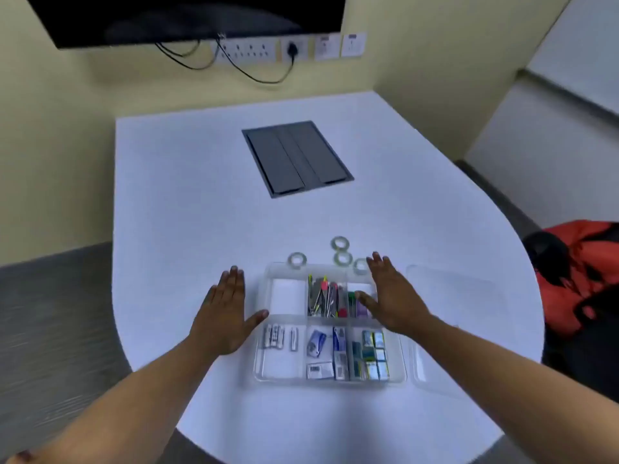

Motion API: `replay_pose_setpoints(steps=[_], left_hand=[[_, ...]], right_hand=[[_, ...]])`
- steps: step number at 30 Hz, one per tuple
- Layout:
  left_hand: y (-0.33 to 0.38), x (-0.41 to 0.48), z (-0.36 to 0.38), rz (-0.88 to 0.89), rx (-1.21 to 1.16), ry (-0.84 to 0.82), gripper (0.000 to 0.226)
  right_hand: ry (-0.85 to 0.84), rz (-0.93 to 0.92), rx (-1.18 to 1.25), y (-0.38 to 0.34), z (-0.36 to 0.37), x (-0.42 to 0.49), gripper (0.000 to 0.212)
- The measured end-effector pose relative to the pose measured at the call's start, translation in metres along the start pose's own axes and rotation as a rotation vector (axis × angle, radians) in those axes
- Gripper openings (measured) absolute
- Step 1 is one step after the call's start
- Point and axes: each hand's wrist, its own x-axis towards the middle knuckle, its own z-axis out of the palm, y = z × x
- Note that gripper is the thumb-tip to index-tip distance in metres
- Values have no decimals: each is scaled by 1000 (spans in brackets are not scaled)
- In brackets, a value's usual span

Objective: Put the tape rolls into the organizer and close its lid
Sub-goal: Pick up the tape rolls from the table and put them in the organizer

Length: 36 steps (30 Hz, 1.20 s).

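Beyond the clear organizer's far rim, four tape rolls wait; both hands, left hand and right hand, spread empty, so pinch the nearest roll and drop it into the empty far-left compartment.

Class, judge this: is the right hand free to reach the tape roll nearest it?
Probably yes. The right hand is open and empty above the organizer, its fingers right beside the nearest tape roll on the table, with nothing between them.

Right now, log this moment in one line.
left hand open | right hand open | tape rolls outside organizer | lid off
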Motion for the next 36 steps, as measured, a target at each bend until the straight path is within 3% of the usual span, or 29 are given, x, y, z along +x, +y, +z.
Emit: replay_pose_setpoints(steps=[5,14,25,36], left_hand=[[-19,-35,54,-156,-123,-275,90],[-23,-33,71,-210,-368,-265,85],[-17,-35,64,-190,-343,-189,81],[-38,-12,55,-344,-92,-93,90]], right_hand=[[-176,203,45,11,58,-58,78],[-264,251,-92,9,73,-101,87],[-91,296,29,7,84,-122,83],[145,300,481,16,58,-93,76]])
